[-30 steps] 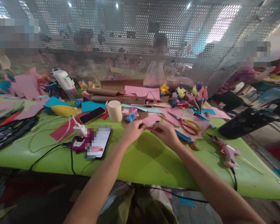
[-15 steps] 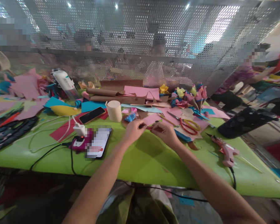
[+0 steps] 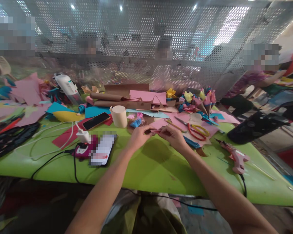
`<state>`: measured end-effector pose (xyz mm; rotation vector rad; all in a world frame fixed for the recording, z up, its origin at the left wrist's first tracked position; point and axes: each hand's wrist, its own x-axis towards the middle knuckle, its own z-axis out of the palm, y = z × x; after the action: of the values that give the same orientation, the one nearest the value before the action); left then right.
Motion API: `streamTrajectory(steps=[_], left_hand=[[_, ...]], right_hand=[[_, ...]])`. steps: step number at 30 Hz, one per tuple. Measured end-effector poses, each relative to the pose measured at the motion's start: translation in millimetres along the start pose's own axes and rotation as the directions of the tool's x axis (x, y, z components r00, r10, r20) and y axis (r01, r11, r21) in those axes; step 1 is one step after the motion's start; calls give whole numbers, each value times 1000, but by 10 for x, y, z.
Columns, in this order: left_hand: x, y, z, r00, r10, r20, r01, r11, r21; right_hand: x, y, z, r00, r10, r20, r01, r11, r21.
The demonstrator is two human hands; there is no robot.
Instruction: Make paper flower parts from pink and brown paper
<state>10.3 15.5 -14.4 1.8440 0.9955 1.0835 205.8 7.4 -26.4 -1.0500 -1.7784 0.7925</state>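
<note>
My left hand [image 3: 140,136] and my right hand [image 3: 172,135] meet above the middle of the green table [image 3: 158,175]. Between their closed fingertips is a small, narrow pink piece [image 3: 156,131], looking like paper; the fingers cover most of it. Just beyond the hands lie pink paper sheets [image 3: 158,123] and a blue crumpled piece [image 3: 136,123]. Red- and yellow-handled scissors [image 3: 197,131] rest to the right of my right hand, near a blue roll-like piece [image 3: 191,142]. A cream paper roll [image 3: 119,116] stands upright beyond my left hand.
Left are a phone with a lit screen [image 3: 104,149], a dark phone [image 3: 96,121] and a magenta power strip [image 3: 84,151] with cables. Right are a pink glue gun [image 3: 236,157] and a black bottle [image 3: 256,126]. Paper flowers [image 3: 207,99] stand behind; a person [image 3: 249,81] is at far right.
My fingertips have drawn slightly closer together, and more of the pink piece shows between them. The table items stay in place.
</note>
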Motion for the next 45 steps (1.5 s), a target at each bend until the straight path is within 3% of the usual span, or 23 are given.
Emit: streamTrajectory(steps=[10, 16, 19, 23, 26, 30, 33, 36, 40, 42, 45], left_hand=[[0, -10, 22, 999, -42, -24, 40, 997, -60], [8, 6, 14, 998, -63, -22, 61, 994, -89], [6, 19, 34, 997, -80, -18, 76, 981, -176], [10, -17, 100, 994, -106, -25, 91, 934, -344], [23, -38, 130, 988, -138, -73, 101, 922, -374], [36, -15, 118, 979, -171, -114, 111, 907, -406], [31, 14, 114, 978, -185, -95, 121, 877, -465], [15, 29, 134, 978, -197, -72, 132, 844, -520], [11, 7, 148, 981, -190, -26, 158, 878, -453], [24, -23, 136, 977, -207, -56, 164, 891, -424], [48, -74, 102, 942, -281, -182, 175, 877, -447]], right_hand=[[9, -20, 40, 1000, 15, -7, -14, 987, 163], [4, -46, 49, 992, 32, -120, -20, 995, 98], [13, -47, 55, 987, 66, -149, -45, 989, 142], [13, -57, 80, 981, 133, -142, -89, 956, 279], [8, -78, 105, 976, 154, -153, -101, 946, 309], [8, -129, 110, 975, 217, -56, -185, 920, 344], [6, -174, 87, 973, 229, -3, -215, 917, 335], [2, -189, 69, 976, 212, -42, -189, 932, 309], [10, -142, 81, 982, 178, -58, -158, 953, 258], [16, -117, 85, 986, 149, -77, -129, 967, 220], [7, -110, 67, 972, 34, -233, -15, 997, 80]])
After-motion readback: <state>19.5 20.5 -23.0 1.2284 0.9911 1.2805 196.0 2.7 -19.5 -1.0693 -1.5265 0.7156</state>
